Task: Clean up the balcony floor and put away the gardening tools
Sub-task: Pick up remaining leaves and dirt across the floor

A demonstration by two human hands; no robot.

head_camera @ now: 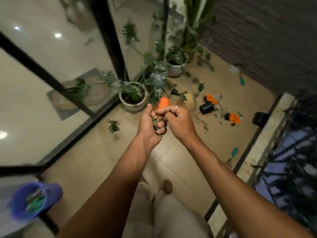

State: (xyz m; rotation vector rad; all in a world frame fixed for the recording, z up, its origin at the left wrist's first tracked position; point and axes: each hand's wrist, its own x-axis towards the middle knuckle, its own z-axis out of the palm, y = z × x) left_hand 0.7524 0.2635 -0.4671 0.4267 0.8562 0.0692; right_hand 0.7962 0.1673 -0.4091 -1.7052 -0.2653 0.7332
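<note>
Gathering: our left hand [148, 125] curls around leaf scraps [157, 124], cupped so nothing drops.
Right hand [177, 121]: fingers curled, seemingly pinching scraps into that pile.
Blue bucket [53, 193]: nearby, likely our dump spot.

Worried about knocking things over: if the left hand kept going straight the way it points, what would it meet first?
The left hand, holding leaves, would probably meet the orange object first; depth is unclear, so it may pass above it.
</note>
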